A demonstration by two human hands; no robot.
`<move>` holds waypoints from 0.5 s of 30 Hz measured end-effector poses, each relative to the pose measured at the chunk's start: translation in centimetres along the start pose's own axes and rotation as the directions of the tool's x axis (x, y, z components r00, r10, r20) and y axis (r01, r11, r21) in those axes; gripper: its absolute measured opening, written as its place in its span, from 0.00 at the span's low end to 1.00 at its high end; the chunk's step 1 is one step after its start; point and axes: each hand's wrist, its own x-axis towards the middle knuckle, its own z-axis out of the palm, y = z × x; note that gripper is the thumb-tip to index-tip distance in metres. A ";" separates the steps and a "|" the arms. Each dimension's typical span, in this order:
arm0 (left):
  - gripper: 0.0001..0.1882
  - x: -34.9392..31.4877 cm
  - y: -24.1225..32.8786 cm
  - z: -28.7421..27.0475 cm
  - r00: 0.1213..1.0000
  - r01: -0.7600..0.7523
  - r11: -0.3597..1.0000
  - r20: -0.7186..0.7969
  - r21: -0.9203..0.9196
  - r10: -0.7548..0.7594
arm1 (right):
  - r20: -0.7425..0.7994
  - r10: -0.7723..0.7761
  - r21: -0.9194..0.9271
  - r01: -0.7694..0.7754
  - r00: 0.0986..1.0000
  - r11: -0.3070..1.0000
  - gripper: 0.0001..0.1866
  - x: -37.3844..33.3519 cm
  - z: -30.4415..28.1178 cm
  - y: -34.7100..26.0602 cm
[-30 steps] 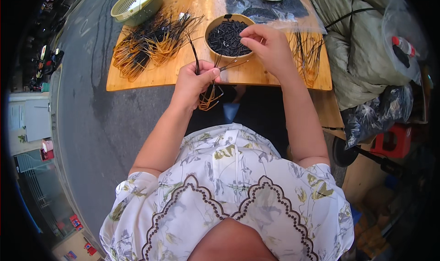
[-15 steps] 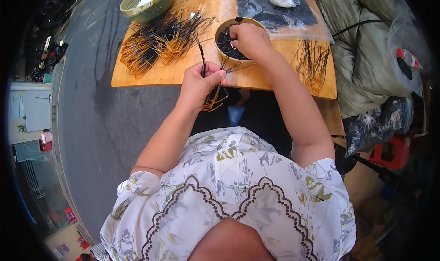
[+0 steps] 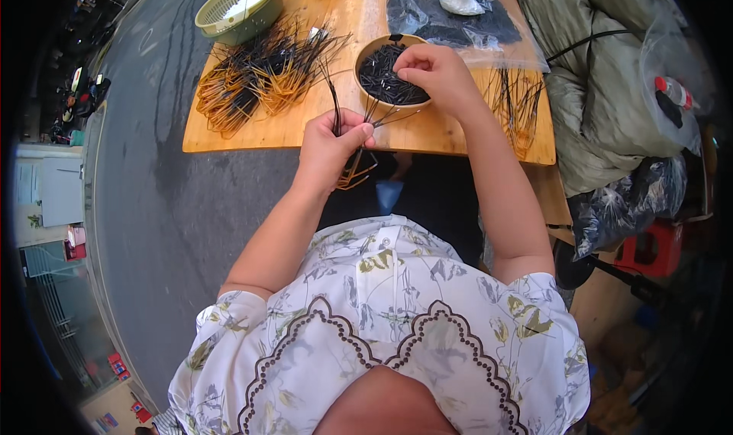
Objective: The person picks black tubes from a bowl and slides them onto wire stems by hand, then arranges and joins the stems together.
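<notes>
My left hand point(image 3: 334, 141) is closed around a small bunch of thin wires point(image 3: 353, 172), black along their upper lengths and orange at the bent lower ends. Several wire tips fan out above and to the right of its thumb. Over the right side of a round tan bowl point(image 3: 397, 105) is my right hand point(image 3: 439, 75), thumb and forefinger pinched together. What it pinches, if anything, is too small to make out. Short black tube-like pieces point(image 3: 388, 76) fill the bowl, some with pale ends.
A large heap of black-and-orange wires point(image 3: 248, 88) covers the left of the wooden table point(image 3: 435, 133). Behind it stands a green basket point(image 3: 259, 21) with white contents. A clear plastic bag point(image 3: 496, 27) of black material lies behind the bowl. More wires point(image 3: 519, 114) lie right, beside grey-green sacks point(image 3: 592, 114).
My right hand has lifted out of the black pieces and moved slightly right, uncovering more of the bowl's contents. My left hand keeps its hold on the wires.
</notes>
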 end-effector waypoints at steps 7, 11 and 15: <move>0.03 0.3 -0.7 0.2 0.985 -0.164 0.975 -0.024 0.153 0.170 | -0.022 -0.051 0.416 0.056 0.998 0.908 0.09 -3.5 -0.3 -2.0; 0.02 0.1 -0.2 0.5 0.988 -0.145 0.974 -0.027 0.172 0.152 | -0.041 -0.105 0.412 0.113 0.994 0.904 0.13 -4.0 -0.3 -2.0; 0.03 0.0 -0.2 0.8 0.986 -0.147 0.964 -0.046 0.223 0.161 | -0.035 -0.117 0.406 0.121 0.992 0.906 0.13 -4.1 -0.3 -1.9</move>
